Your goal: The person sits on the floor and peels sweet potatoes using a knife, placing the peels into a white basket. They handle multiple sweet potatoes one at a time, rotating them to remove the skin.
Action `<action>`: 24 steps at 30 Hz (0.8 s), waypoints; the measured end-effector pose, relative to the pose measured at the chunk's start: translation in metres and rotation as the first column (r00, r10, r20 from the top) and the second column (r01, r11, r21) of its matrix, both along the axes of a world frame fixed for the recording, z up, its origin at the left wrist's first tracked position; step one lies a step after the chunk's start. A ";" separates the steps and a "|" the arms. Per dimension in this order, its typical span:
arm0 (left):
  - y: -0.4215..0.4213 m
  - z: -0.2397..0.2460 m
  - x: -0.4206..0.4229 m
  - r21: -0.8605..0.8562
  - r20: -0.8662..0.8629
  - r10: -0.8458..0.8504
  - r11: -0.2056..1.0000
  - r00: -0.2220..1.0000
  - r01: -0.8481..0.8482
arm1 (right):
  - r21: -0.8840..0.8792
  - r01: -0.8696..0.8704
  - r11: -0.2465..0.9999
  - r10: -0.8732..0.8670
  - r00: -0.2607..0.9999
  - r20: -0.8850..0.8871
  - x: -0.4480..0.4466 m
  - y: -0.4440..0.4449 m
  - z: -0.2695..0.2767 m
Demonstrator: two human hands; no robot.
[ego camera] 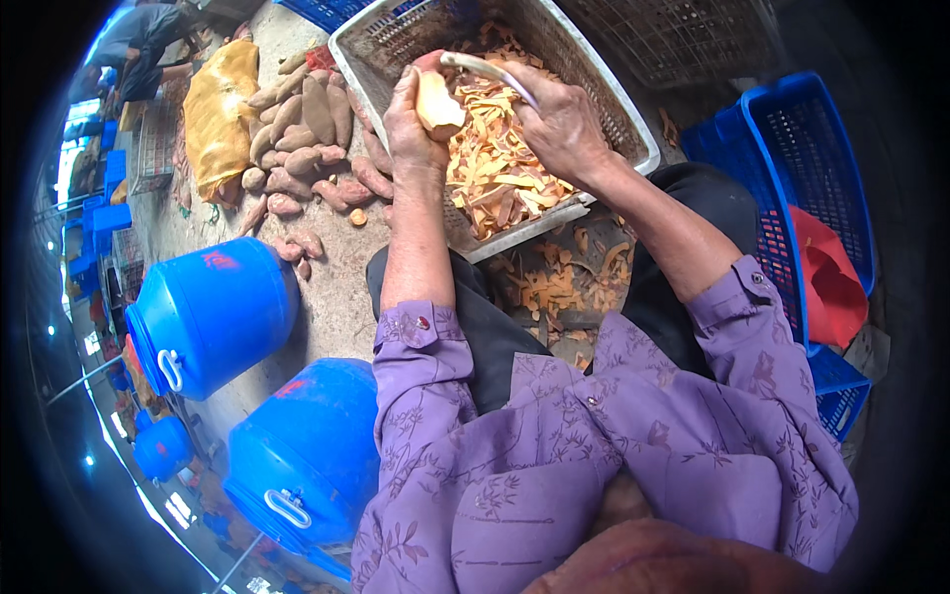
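My left hand grips a partly peeled sweet potato, pale yellow where bare and reddish where skin stays on. In my right hand is a peeler with a light-coloured handle; its tip lies against the upper end of the sweet potato, and its blade is too small to make out. Both hands are above a dirty white plastic crate, in which a heap of orange and brown peelings lies.
Unpeeled sweet potatoes are piled left of the crate, beside a yellow mesh sack. Two blue barrels stand at my left. On my right is a blue crate with a red item. Peel scraps litter the floor. Another person bends far left.
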State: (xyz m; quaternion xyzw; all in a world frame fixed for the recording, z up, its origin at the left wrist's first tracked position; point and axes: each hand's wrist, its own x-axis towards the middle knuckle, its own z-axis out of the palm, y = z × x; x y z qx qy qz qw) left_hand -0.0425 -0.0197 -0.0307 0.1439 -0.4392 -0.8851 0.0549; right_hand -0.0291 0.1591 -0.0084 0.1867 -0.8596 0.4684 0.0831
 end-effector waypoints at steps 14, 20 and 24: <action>-0.034 -0.018 -0.002 0.049 -0.117 0.233 0.972 0.965 -0.229 | 0.157 -0.297 0.942 0.301 0.954 -0.001 0.048 0.043 -0.004; -0.005 0.003 0.008 0.018 -0.082 -0.052 0.998 0.995 0.054 | 0.048 -0.107 0.993 0.106 0.994 0.013 0.012 0.028 0.006; 0.016 0.012 0.008 -0.079 -0.106 0.005 0.997 0.994 -0.013 | 0.136 -0.062 0.989 0.051 0.995 0.082 0.004 0.009 0.014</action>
